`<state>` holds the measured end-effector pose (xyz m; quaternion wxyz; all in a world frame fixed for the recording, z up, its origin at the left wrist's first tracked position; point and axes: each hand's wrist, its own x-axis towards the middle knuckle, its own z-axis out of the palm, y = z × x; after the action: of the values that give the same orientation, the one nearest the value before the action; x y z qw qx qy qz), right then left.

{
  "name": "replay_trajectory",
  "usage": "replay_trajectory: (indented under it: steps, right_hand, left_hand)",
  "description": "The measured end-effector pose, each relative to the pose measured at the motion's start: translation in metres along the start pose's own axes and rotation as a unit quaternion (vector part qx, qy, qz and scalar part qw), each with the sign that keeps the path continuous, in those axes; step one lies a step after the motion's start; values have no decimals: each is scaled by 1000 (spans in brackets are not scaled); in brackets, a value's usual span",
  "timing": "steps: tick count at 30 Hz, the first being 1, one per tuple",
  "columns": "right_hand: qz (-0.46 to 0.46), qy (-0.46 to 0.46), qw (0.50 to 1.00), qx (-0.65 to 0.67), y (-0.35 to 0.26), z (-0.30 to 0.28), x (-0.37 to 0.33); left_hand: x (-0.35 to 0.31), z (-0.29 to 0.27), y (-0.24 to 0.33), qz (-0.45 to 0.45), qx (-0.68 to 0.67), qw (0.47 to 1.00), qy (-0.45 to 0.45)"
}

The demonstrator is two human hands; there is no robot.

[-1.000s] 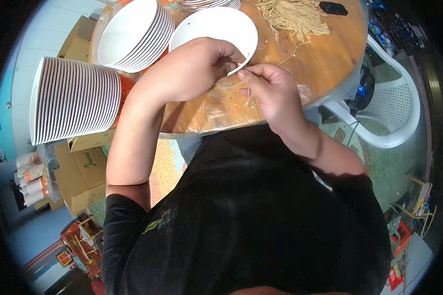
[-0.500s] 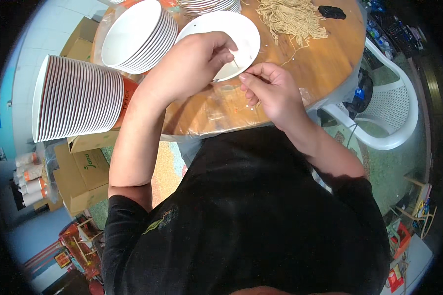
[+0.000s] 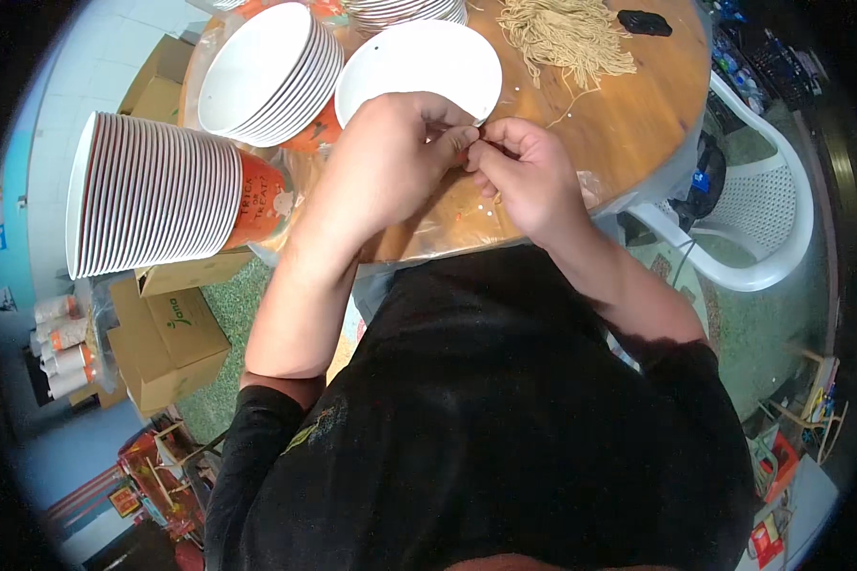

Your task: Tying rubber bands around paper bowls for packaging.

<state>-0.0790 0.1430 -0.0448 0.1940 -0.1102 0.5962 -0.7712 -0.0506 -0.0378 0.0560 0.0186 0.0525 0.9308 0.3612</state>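
Observation:
A paper bucket (image 3: 428,71), white inside, lies tipped with its round mouth toward me, a small dark hole near its far-left rim. At its near-right rim my left hand (image 3: 405,152) and my right hand (image 3: 528,176) meet, thumbs and fingertips pinched together. Between them is a thin tan cord, almost wholly hidden by the fingers. Beyond my right hand lies a loose heap of the same tan cord (image 3: 567,43), with one strand trailing toward me.
Nested buckets (image 3: 152,195) lean over the table's left edge; another stack (image 3: 267,71) lies behind them. A black object (image 3: 644,23) is beside the cord heap. Plastic film covers the round wooden table (image 3: 628,124). A white chair (image 3: 762,200) stands right, a cardboard box (image 3: 171,343) lower left.
My left hand has come out of the bucket's mouth and moved toward me, meeting my right hand at the rim. My right hand has barely moved.

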Motion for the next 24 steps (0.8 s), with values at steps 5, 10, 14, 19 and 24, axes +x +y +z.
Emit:
replay_trajectory:
  steps: [5,10,14,19,24]
  right_hand:
    - [-2,-30,999,12,1,-5,-3]
    - [-59,-41,994,-80,-11,-13,-11]
    - [36,-88,972,-213,-57,-31,-16]
    - [-157,-58,865,-474,-90,-39,-9]
    - [-333,-43,779,-529,-92,-36,20]
  left_hand:
    - [-8,10,-3,-6,-46,997,65]
    - [-9,17,-17,12,-49,988,145]
    - [-10,19,-20,24,-32,986,162]
    - [-13,17,-21,49,28,988,146]
    - [-10,21,-21,171,22,969,175]
